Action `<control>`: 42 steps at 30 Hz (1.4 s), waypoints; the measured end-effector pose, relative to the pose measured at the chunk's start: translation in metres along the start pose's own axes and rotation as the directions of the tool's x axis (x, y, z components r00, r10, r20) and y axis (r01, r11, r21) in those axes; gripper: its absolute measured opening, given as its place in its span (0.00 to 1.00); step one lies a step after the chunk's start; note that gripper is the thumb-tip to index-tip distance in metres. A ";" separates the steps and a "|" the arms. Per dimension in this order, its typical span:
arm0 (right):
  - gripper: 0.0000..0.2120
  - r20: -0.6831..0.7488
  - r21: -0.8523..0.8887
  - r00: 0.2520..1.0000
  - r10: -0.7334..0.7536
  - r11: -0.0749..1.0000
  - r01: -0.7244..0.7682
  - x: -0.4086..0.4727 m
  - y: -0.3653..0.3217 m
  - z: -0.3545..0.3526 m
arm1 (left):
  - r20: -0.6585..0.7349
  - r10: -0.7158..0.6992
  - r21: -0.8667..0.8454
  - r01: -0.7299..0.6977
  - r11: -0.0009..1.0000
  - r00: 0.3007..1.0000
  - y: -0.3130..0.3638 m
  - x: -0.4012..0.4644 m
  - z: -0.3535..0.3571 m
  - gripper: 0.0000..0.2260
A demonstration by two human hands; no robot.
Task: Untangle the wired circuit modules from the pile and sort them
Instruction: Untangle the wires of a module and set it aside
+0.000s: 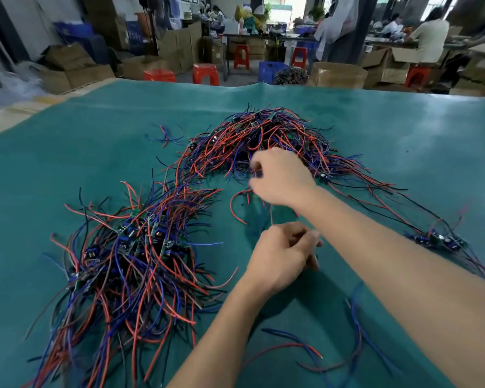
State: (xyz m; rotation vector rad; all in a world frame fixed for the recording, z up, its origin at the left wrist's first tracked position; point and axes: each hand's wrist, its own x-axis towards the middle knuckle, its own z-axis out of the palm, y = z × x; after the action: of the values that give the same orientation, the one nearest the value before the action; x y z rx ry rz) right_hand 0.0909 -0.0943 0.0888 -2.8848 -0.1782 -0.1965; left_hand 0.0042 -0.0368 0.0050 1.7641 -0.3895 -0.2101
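Note:
A tangled pile of circuit modules with red, blue and black wires (pixel 266 138) lies at the far middle of the green mat (pixel 95 141). My right hand (pixel 280 177) reaches into its near edge and pinches wires there. My left hand (pixel 283 253) is nearer to me, fingers curled around thin wires that run up toward the right hand. A second heap of wired modules (pixel 129 256) spreads at the left. A small row of modules (pixel 437 240) lies at the right, their long wires trailing back to the far pile.
Loose wires (pixel 305 348) lie near the front edge between my forearms. A few stray wires (pixel 165 135) lie at the far left of the pile. Beyond the table stand red stools (pixel 206 74), cardboard boxes (pixel 76 68) and seated people at benches.

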 end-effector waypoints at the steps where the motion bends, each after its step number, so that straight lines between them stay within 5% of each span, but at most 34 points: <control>1: 0.16 0.016 -0.053 0.999 0.041 0.998 -0.040 0.003 0.016 0.005 | -0.001 0.003 0.003 -0.003 1.000 1.000 -0.001 0.001 0.000 0.10; 6: 0.02 -0.001 0.060 0.985 0.172 0.983 -0.171 -0.001 0.067 0.022 | -0.007 -0.009 -0.002 0.009 1.000 1.000 -0.002 0.001 0.000 0.12; 11: 0.11 -0.069 0.225 0.951 0.302 0.933 -0.280 0.000 0.075 0.026 | -0.012 -0.022 -0.070 0.021 0.997 1.000 0.001 -0.001 -0.003 0.09; 15: 0.21 0.030 0.148 0.927 0.375 0.915 -0.375 0.004 0.068 0.031 | -0.063 -0.009 -0.149 -0.001 0.989 0.998 0.003 -0.001 -0.005 0.08; 20: 0.12 0.077 0.166 0.914 0.398 0.899 -0.405 0.008 0.077 0.026 | -0.132 -0.023 -0.232 -0.009 0.973 0.991 0.004 0.001 -0.004 0.08; 26: 0.13 0.086 0.192 0.929 0.359 0.909 -0.369 -0.014 0.105 0.008 | -0.240 -0.095 -0.349 0.006 0.937 0.966 0.003 0.003 -0.006 0.07; 30: 0.11 0.171 0.485 0.931 0.323 0.795 -0.364 -0.052 0.112 -0.009 | -0.268 -0.120 -0.344 0.021 0.939 0.956 0.002 0.003 -0.005 0.05; 36: 0.11 0.308 0.793 0.951 -0.018 0.557 -0.246 -0.117 0.081 -0.009 | -0.224 -0.079 -0.285 0.012 0.958 0.971 0.005 0.001 -0.004 0.12; 42: 0.08 0.290 0.796 0.945 -0.152 0.587 -0.150 -0.124 0.079 0.009 | -0.237 -0.064 -0.183 0.020 0.983 0.969 -0.002 0.002 -0.005 0.07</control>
State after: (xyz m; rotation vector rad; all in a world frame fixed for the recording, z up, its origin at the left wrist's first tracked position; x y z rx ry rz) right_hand -0.0191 -0.1814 0.0431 -1.9459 -0.2488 0.3146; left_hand 0.0080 -0.0331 0.0047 1.5977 -0.1512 -0.0565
